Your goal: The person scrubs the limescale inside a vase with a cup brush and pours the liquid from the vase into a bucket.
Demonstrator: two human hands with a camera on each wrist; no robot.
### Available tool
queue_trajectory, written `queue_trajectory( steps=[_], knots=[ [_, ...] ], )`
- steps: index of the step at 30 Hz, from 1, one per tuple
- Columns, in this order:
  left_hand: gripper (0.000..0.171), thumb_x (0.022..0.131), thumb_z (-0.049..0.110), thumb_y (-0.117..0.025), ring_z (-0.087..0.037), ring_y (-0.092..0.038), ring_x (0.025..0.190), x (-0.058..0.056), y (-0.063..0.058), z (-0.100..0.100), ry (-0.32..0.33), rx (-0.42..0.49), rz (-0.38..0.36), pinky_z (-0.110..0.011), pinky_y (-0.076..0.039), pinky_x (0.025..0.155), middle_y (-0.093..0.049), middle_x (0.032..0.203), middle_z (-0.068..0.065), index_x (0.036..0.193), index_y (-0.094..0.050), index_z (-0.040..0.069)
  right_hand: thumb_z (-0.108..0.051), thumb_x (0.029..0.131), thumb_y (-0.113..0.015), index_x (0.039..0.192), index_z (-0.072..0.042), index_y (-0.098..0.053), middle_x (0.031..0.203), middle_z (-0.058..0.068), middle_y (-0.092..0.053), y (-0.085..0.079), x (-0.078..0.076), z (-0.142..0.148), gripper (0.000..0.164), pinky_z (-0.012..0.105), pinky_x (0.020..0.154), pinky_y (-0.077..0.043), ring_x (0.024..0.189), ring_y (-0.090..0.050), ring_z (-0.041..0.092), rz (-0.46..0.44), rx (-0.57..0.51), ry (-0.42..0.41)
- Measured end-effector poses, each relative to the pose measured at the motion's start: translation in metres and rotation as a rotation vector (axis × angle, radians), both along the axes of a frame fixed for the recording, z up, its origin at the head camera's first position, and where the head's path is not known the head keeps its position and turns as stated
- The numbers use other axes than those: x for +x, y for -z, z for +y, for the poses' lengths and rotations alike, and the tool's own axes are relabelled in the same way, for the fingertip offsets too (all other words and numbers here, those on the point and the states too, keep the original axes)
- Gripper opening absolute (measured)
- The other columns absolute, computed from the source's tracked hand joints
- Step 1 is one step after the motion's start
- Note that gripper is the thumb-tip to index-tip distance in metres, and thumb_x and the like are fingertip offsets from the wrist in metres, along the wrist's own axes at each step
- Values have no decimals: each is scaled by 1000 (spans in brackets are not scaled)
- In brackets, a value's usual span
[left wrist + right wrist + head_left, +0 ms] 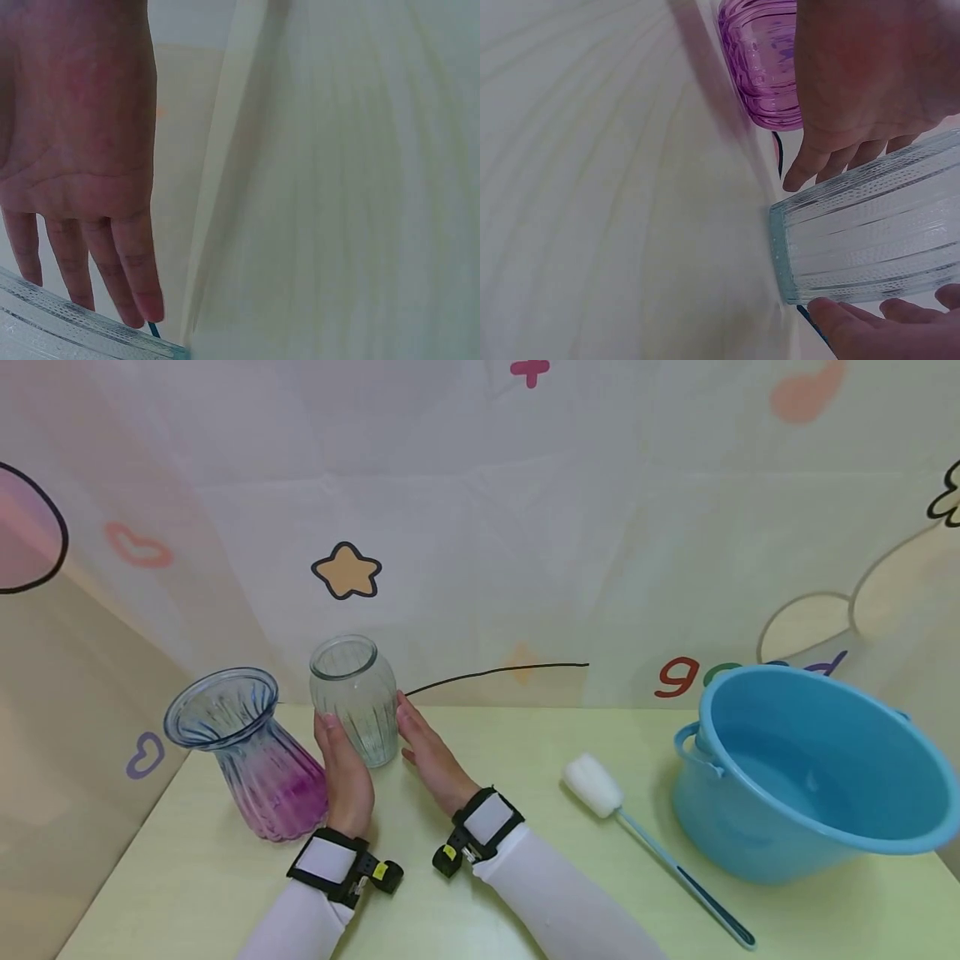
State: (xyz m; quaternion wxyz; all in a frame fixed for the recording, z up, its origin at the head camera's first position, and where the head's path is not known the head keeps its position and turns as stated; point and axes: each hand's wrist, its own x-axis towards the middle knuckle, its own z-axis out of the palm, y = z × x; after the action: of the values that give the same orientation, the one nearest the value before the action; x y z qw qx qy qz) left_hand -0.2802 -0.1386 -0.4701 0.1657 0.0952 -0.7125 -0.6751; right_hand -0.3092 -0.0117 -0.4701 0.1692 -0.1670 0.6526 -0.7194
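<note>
A clear ribbed glass jar stands between the two hands at the back of the table, mouth up. My left hand is along its left side with fingers extended, between the jar and a glass vase that fades from blue rim to pink base. Across from it, my right hand has its fingertips at the jar's right side, also extended. In the right wrist view the ribbed jar wall lies between fingers above and below it. Part of the vase is hidden behind the left hand.
To the right lies a sponge brush with a white head and a long blue handle. Beyond it stands a large light-blue bucket. A printed cloth hangs behind the pale yellow table.
</note>
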Motion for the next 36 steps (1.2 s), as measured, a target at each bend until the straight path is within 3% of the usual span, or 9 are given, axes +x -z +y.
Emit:
queue_trajectory(
  steps=[15, 27, 36],
  knots=[
    [71, 106, 64, -12, -26, -12, 161, 1, 1, -1, -3, 0, -33, -54, -7, 130, -9, 174, -6, 166, 2, 28, -57, 109, -28, 166, -37, -8, 176, -1, -7, 6, -3, -2, 64, 64, 126, -19, 160, -17, 37, -35, 10, -45],
    [72, 107, 62, -16, -26, -12, 160, 2, -3, -2, -3, 30, -4, -55, -6, 130, -10, 173, -7, 166, -1, 24, -64, 106, -32, 165, -41, 0, 176, -6, 1, 6, -3, -4, 71, 66, 125, -19, 163, -4, 25, -3, 12, -85],
    [72, 106, 65, -19, -24, -12, 160, 6, -8, 2, 12, 43, -16, -57, -8, 130, -12, 173, -3, 166, -3, 28, -52, 107, -44, 166, -38, -4, 175, 4, -10, 3, -1, -3, 73, 67, 124, -23, 161, -14, 32, 6, 37, -21]
  ],
)
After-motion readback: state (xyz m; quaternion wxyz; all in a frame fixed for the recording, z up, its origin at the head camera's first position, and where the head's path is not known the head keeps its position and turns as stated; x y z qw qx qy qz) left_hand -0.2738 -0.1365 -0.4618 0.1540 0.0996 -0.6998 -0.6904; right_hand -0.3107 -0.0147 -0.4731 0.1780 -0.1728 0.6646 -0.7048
